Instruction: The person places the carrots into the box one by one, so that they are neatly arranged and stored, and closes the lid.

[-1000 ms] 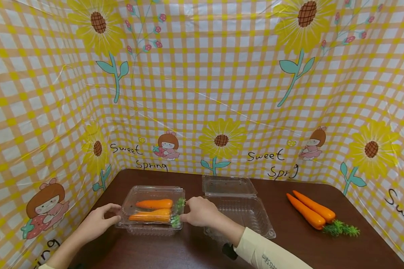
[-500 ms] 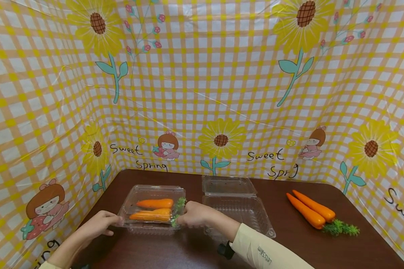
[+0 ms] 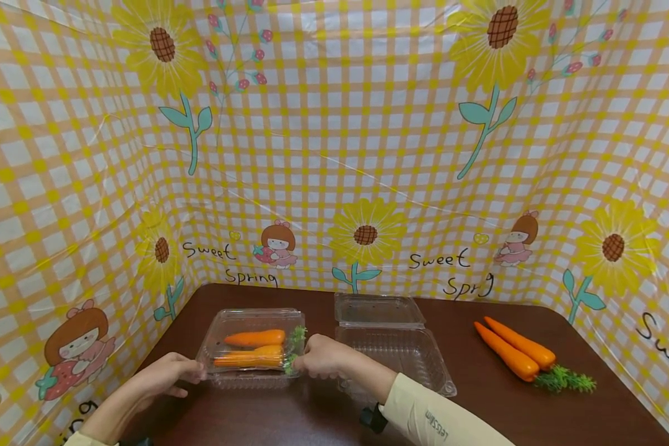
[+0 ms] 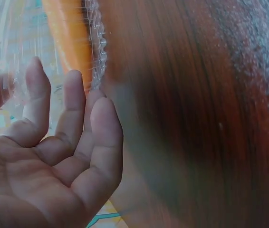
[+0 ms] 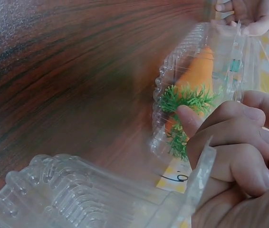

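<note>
A clear plastic clamshell container point(image 3: 240, 319) lies on the table with its lid down over orange carrots point(image 3: 256, 338) with green tops. At its front left corner, my left hand point(image 3: 170, 375) pinches the rim between thumb and index finger; the other fingers curl loosely below, as the left wrist view shows. My right hand point(image 3: 324, 357) pinches the front right corner near the green tops point(image 5: 187, 99), its remaining fingers curled. The exact contact of the right fingertips is partly hidden.
Right of it stands a second clear clamshell container point(image 3: 435, 365), lid raised at the back, partly behind my right forearm. Two loose carrots point(image 3: 507, 350) with green tops lie on the dark brown table point(image 3: 468, 415) at the right. A checked cloth point(image 3: 323, 155) surrounds the table.
My left hand has slid toward the front left corner of the container. My right hand has shifted slightly onto the front right corner. The loose carrots and second container stay put.
</note>
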